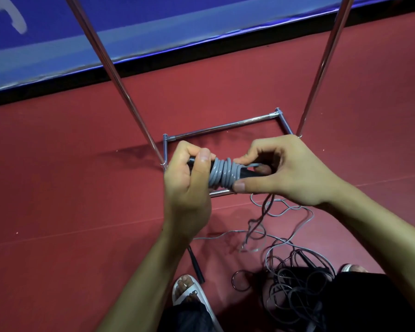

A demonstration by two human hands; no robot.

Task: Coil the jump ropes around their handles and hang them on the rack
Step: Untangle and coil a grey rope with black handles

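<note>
The floor (58,212) is red and smooth, with thin pale lines running across it. At the very bottom, a foot in a white sandal (192,298) is standing on it. Beside the foot, a pile of ropes (295,283), thin, grey and dark, is lying in a messy tangle. A metal ring (241,281) and a loose black handle (197,267) are lying near the pile.

A bit higher, two hands are holding the jump rope (222,174) in the air, over the floor and just in front of the rack. The rope is grey and shiny. It is sitting in tight, fat loops around the middle of the black handles (247,174), which are lying level between the hands. The left hand (187,180) is curling its fingers round the left end, with the thumb pressing on top. The right hand (288,168) is pinching the right end between thumb and curled fingers. The loose end of the rope is hanging down from this hand to the floor, where it is looping about.

Behind the hands, the rack (216,128) is standing on the floor. It is made of shiny silver bars, with a box-shaped base and two tall poles going up out of view.

Farthest away, a blue wall (106,51) with a black strip at the bottom is meeting the floor. A white mark (17,17) is showing on it at the top left, too blurry to read.
</note>
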